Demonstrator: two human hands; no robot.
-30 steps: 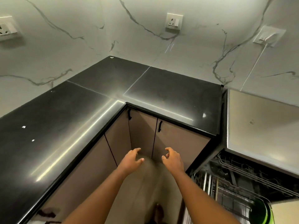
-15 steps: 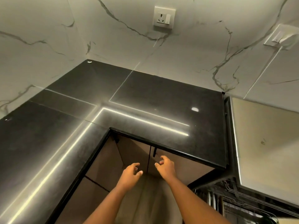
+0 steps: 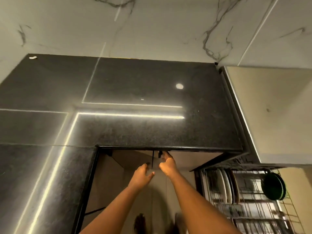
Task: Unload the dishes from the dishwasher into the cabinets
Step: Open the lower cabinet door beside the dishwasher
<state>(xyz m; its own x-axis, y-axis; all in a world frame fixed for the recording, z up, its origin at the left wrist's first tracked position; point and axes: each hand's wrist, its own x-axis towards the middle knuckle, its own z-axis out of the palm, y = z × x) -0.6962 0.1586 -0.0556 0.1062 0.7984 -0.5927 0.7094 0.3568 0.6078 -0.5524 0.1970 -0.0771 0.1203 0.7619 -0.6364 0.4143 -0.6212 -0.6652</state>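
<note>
surface: black countertop (image 3: 135, 132) | on it: small white scrap (image 3: 33, 57), far-left corner

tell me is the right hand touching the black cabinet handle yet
Touching. The head view shows the right hand under the countertop edge, its fingertips reaching the cabinet handle with no gap visible.

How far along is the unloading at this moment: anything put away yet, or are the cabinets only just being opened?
Nothing shows as put away. The dishwasher rack is out and holds upright plates and a green dish. In hand: the right hand reaches the black handle of a lower cabinet door under the countertop; the left hand hovers nearby, holding nothing. Left: opening the cabinet and moving every dish.
</note>
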